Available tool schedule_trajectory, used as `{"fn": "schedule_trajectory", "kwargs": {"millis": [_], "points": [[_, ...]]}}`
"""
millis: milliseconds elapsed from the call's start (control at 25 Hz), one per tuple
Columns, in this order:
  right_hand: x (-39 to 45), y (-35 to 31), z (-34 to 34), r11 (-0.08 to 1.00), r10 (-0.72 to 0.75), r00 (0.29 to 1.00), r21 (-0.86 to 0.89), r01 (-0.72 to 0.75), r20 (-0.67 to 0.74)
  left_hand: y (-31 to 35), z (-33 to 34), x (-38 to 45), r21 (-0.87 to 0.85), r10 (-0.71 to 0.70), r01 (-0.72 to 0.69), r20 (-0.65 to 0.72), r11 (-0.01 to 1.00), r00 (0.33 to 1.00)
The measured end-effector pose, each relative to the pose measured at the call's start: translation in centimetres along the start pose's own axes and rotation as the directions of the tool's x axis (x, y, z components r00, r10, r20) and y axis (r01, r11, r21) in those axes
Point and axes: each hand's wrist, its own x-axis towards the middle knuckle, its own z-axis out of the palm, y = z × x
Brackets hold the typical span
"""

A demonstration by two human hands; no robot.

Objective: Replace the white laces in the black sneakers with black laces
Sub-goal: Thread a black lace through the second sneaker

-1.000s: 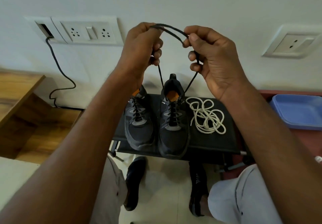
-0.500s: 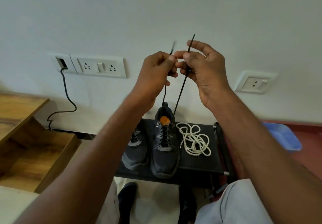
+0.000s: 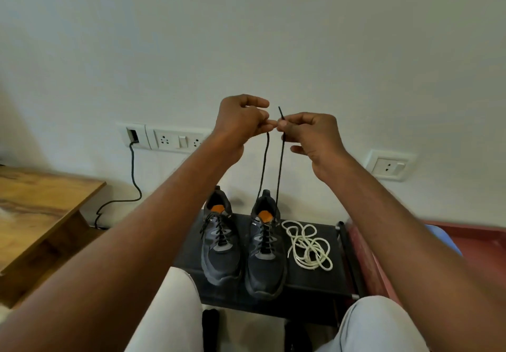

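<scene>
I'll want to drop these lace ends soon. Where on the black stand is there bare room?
Bare strips: the black stand in front of the white laces, and its far right corner. Crowded: both sneakers fill the left and middle.

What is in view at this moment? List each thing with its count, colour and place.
sneakers: 2, black, side by side on the stand
black lace: 1, two ends pulled up from the right sneaker
white laces: loose pile, right of the sneakers
stand: 1, black, by the wall
wall sockets: 2 panels, white; black cable in the left one
wooden table: 1, brown, left
tray: 1, blue, right edge
left hand: pinches one lace end
right hand: pinches the other
</scene>
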Motion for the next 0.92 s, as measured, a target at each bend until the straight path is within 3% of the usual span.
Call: {"fn": "schedule_trajectory", "kwargs": {"millis": [200, 360, 480, 600, 800, 920], "points": [[-1.1, -0.6, 1.2, 0.994, 0.072, 0.993, 0.079, -0.08, 0.095, 2.7, -0.3, 0.3, -0.077, -0.015, 0.023, 0.097, 0.997, 0.995], [-1.2, -0.4, 1.6, 0.975, 0.136, 0.99, 0.172, -0.14, 0.038, 2.3, -0.1, 0.8, -0.128, -0.011, 0.032, 0.158, 0.991, 0.987], [-0.8, -0.4, 1.2, 0.968, 0.162, 0.987, 0.198, -0.157, -0.007, 0.2, -0.6, 1.1, 0.139, 0.093, -0.111, 0.133, 0.984, 0.987], [-0.8, -0.7, 0.5, 0.974, 0.155, 0.988, 0.17, -0.151, -0.014, -1.9, -0.5, 0.2, 0.363, 0.062, -0.15, 0.243, 0.92, 0.968], [-0.5, -1.1, 0.0, 0.981, 0.136, 0.989, 0.144, -0.128, -0.05, -1.5, 0.6, 0.4, 0.442, 0.186, -0.214, 0.106, 0.871, 0.977], [-0.1, -1.5, -0.4, 0.994, 0.095, 0.992, 0.062, -0.09, -0.088, -0.6, 0.3, 0.7, 0.433, 0.162, -0.169, 0.054, 0.886, 0.985]]}}
